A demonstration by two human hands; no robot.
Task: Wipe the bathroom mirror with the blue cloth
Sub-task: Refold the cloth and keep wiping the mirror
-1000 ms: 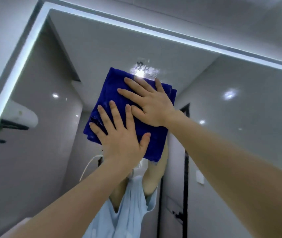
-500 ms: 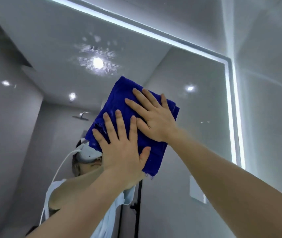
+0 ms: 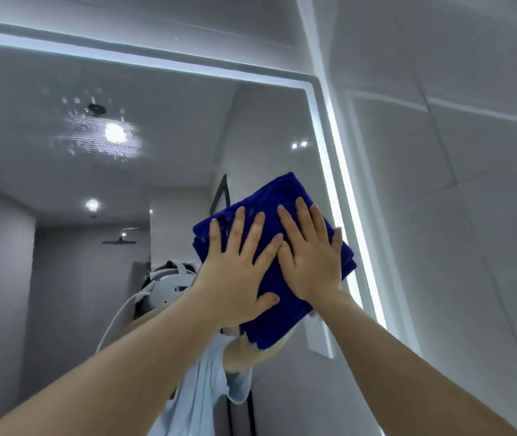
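A folded blue cloth [image 3: 282, 196] lies flat against the bathroom mirror [image 3: 172, 158], close to its lit right edge. My left hand [image 3: 235, 272] presses on the cloth's left half with fingers spread. My right hand [image 3: 310, 259] presses on its right half, fingers also spread and pointing up. Both palms pin the cloth to the glass. The cloth's lower corner sticks out below my hands. A patch of smeared droplets [image 3: 100, 136] shows on the glass at the upper left around a reflected ceiling light.
A bright light strip [image 3: 342, 190] frames the mirror's top and right sides. Right of it rises a grey tiled wall [image 3: 455, 199]. The mirror reflects a person in a light blue shirt [image 3: 200, 382], a shower head [image 3: 122, 239] and a wall switch [image 3: 316, 335].
Both hands have slid the cloth to the right across the mirror, from near the reflected ceiling light to the right edge. My view has turned right, and the right hand now points upward.
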